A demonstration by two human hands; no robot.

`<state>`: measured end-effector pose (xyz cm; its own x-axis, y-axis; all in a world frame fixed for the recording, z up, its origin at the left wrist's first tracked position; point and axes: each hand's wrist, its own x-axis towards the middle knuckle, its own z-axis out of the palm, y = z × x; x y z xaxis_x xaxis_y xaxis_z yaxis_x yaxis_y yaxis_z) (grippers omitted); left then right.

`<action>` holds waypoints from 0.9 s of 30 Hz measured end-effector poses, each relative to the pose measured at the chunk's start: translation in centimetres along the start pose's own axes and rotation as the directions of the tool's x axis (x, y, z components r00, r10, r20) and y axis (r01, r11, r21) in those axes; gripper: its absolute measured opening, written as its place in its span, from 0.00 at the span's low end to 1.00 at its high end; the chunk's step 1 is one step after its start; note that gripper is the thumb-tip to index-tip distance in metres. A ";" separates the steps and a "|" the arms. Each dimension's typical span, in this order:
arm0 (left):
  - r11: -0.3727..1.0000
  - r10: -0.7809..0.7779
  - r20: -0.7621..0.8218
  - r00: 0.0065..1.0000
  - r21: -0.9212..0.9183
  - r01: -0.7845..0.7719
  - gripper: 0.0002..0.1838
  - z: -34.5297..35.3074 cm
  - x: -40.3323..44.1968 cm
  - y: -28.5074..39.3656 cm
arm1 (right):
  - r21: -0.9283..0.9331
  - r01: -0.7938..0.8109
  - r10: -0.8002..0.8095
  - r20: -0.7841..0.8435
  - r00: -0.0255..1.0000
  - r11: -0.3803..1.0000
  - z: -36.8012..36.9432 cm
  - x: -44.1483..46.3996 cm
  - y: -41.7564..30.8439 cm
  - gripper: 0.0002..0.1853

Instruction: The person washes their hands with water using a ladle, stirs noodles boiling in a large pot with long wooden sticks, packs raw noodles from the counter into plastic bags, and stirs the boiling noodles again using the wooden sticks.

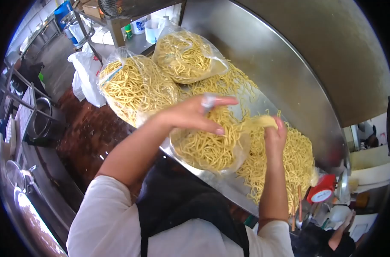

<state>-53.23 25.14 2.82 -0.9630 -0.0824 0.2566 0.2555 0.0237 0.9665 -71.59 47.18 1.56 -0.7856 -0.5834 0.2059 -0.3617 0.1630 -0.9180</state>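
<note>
My left hand [195, 112] hangs over a clear plastic bag of yellow noodles [208, 150], thumb and index finger stretched apart. A whitish wrap [208, 101] is around one of its fingers. To the right, my right hand [275, 132] is closed on a bunch of noodles [260, 122], blurred by motion, between the bag and a large loose heap of noodles [300, 158]. Two more filled bags, a left one [137, 85] and a far one [184, 55], stand on the steel table [223, 182]. Loose noodles also lie behind the open bag.
A red dial scale [322, 188] and wooden sticks [299, 199] are at the table's right end. A steel wall [272, 55] rises behind. White plastic bags [87, 75] stand left, above a wet floor [81, 128]. Another person's arm [341, 230] shows lower right.
</note>
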 end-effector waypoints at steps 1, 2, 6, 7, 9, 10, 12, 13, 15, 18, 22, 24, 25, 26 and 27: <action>1.000 0.026 -0.029 0.999 -0.009 -0.026 0.27 1.5 1.5 -1.3 | 0.046 0.071 -0.070 -0.009 0.997 0.996 1.4 0.7 -1.0 0.10; 0.998 0.051 -0.060 0.997 -0.017 -0.052 0.25 2.9 2.8 -2.7 | 0.175 0.077 -0.082 0.019 0.996 0.982 3.1 1.0 -2.8 0.09; 0.949 -0.295 0.042 0.954 -0.101 0.298 0.14 6.2 4.9 -4.2 | 0.376 0.147 -0.198 0.101 0.975 0.915 7.0 2.0 -4.4 0.10; 0.951 -0.278 0.051 0.959 -0.122 0.282 0.11 6.6 5.2 -5.3 | 0.349 0.128 -0.172 0.096 0.981 0.928 6.7 2.0 -4.1 0.10; 0.932 -0.334 0.028 0.942 -0.137 0.335 0.07 6.7 5.5 -5.8 | 0.296 0.091 -0.122 0.085 0.989 0.951 5.9 2.0 -3.5 0.10; 0.906 -0.406 -0.004 0.914 -0.132 0.402 0.06 6.6 5.5 -5.2 | 0.275 0.126 -0.138 0.027 0.990 0.953 5.9 1.7 -3.0 0.09; 0.899 -0.415 -0.108 0.903 -0.198 0.390 0.09 6.1 5.7 -5.4 | 0.259 0.151 -0.152 -0.016 0.988 0.954 6.2 0.1 -1.7 0.10; 0.910 -0.378 -0.133 0.916 -0.232 0.343 0.11 5.7 5.9 -5.3 | 0.266 0.144 -0.149 -0.001 0.989 0.953 6.3 -0.9 -1.1 0.12; 0.926 -0.300 -0.185 0.936 -0.294 0.238 0.14 4.6 6.1 -4.4 | 0.140 -0.087 0.061 0.185 0.981 0.986 4.8 -4.2 1.2 0.18; 0.962 -0.168 -0.221 0.961 0.175 0.208 0.12 2.9 4.4 -2.9 | -0.043 -0.253 0.256 0.150 0.955 0.967 1.5 -5.9 4.1 0.21; 0.460 -0.170 0.014 0.985 0.885 0.067 0.11 0.4 1.1 -4.0 | -0.202 -0.076 0.075 -0.010 0.997 0.976 -2.5 -3.9 7.5 0.25; 0.386 -0.202 0.041 0.978 0.922 0.042 0.12 0.0 0.4 -3.5 | -0.309 -0.078 0.064 -0.055 0.996 0.948 -4.1 -2.6 7.7 0.26; 0.348 -0.219 0.046 0.975 0.937 0.034 0.12 -0.1 0.1 -3.2 | -0.365 -0.109 0.081 -0.093 0.992 0.924 -5.0 -1.9 8.1 0.26; 0.332 -0.237 0.037 0.971 0.942 0.045 0.12 -0.3 -0.2 -3.2 | -0.418 -0.140 0.093 -0.130 0.987 0.897 -5.9 -1.1 8.8 0.26; 0.313 -0.254 0.025 0.967 0.948 0.058 0.12 -0.5 -0.5 -3.2 | -0.467 -0.169 0.101 -0.166 0.981 0.868 -6.8 -0.2 9.3 0.26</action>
<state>-53.53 24.61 -0.37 -0.9982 -0.0605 0.0022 -0.0567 0.9470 0.3161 -78.22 54.27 -4.74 -0.8907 -0.4233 0.1656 -0.4158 0.6118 -0.6729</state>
